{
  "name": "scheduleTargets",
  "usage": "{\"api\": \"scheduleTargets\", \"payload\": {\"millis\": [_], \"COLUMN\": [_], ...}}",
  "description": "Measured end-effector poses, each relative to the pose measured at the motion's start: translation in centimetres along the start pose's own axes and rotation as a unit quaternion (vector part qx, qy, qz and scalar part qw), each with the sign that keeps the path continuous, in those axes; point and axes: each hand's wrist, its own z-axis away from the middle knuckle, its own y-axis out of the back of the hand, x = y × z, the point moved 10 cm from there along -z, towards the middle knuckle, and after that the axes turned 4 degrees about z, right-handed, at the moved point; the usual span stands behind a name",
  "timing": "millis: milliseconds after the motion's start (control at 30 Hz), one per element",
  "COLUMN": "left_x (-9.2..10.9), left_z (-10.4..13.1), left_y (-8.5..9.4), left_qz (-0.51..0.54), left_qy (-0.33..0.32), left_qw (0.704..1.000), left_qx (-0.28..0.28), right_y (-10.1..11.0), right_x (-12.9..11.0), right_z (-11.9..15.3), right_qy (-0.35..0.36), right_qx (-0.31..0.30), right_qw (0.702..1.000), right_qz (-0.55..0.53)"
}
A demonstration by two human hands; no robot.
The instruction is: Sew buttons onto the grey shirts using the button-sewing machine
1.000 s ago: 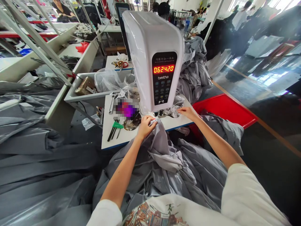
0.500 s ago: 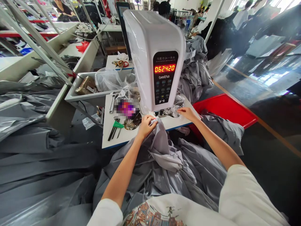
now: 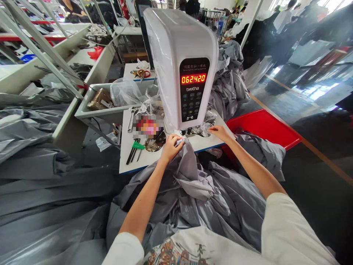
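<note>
A white machine (image 3: 176,66) with a red digital display stands on a small white table (image 3: 149,160). At its foot, my left hand (image 3: 172,146) is closed on the edge of a grey garment (image 3: 193,176), which hangs down over my lap. My right hand (image 3: 217,132) is at the machine's right side, its fingers pinched together beside a clear plastic bag (image 3: 204,129) of small parts; whatever lies between the fingertips is too small to make out.
Left on the table are a wrench (image 3: 130,121), a blurred-out phone, a green-held hex key set (image 3: 138,145) and a dish of metal pieces (image 3: 154,143). A red bin (image 3: 270,129) stands right; grey cloth (image 3: 55,191) is heaped left.
The picture on the blurred phone has changed colour. Both hands and the garment stay nearly where they were.
</note>
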Motion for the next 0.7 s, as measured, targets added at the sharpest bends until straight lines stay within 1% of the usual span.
{"api": "scheduleTargets", "payload": {"millis": [200, 467, 567, 700], "left_x": [0.1, 0.1, -0.1, 0.0], "left_z": [0.0, 0.0, 0.0, 0.0], "left_y": [0.0, 0.0, 0.0, 0.0], "left_qz": [0.001, 0.001, 0.002, 0.001], "left_qy": [0.000, 0.004, 0.005, 0.002], "left_qw": [1.000, 1.000, 1.000, 1.000], "left_qx": [-0.002, 0.000, 0.001, 0.001], "right_y": [-0.1, -0.2, 0.0, 0.3], "right_x": [0.4, 0.1, -0.2, -0.8], "right_z": [-0.1, 0.3, 0.6, 1.0], "right_qy": [0.003, 0.001, -0.008, -0.037], "right_qx": [-0.004, -0.009, -0.006, 0.002], "right_qw": [1.000, 1.000, 1.000, 0.999], "right_qz": [0.019, -0.001, -0.011, -0.037]}}
